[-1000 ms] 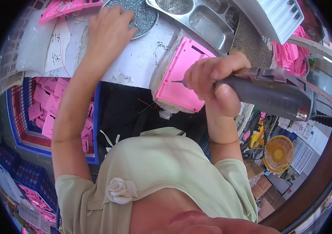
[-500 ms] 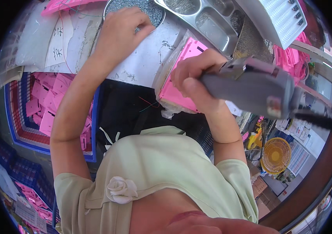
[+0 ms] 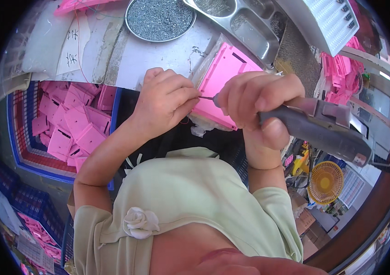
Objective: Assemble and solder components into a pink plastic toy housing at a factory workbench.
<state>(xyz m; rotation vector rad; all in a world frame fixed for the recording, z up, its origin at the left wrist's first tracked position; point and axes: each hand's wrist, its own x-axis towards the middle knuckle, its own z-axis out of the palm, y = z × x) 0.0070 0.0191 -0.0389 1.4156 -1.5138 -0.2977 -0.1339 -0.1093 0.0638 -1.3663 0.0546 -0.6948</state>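
My right hand (image 3: 259, 98) is wrapped around a dark grey electric screwdriver (image 3: 323, 130), held nearly level with its bit pointing left. At the bit's tip, the fingertips of my left hand (image 3: 165, 101) are pinched together. Whatever small piece they hold is too small to make out. Behind and beneath the bit lies a flat pink plastic panel (image 3: 224, 75) with a dark slot, resting on clear plastic wrap at the table's edge. Beyond my left hand stands a round metal bowl (image 3: 160, 41) full of small silvery screws.
A steel compartment tray (image 3: 254, 39) with small metal parts lies at the back, beside a white ribbed box (image 3: 325, 23). On the left, a blue crate (image 3: 62, 170) holds many pink pieces. A yellow basket (image 3: 325, 182) sits lower right. Thin wires cross the table.
My left hand has come back from the screw bowl toward me, to the screwdriver's tip. My right hand has turned the screwdriver, so its bit now shows beside the left fingertips.
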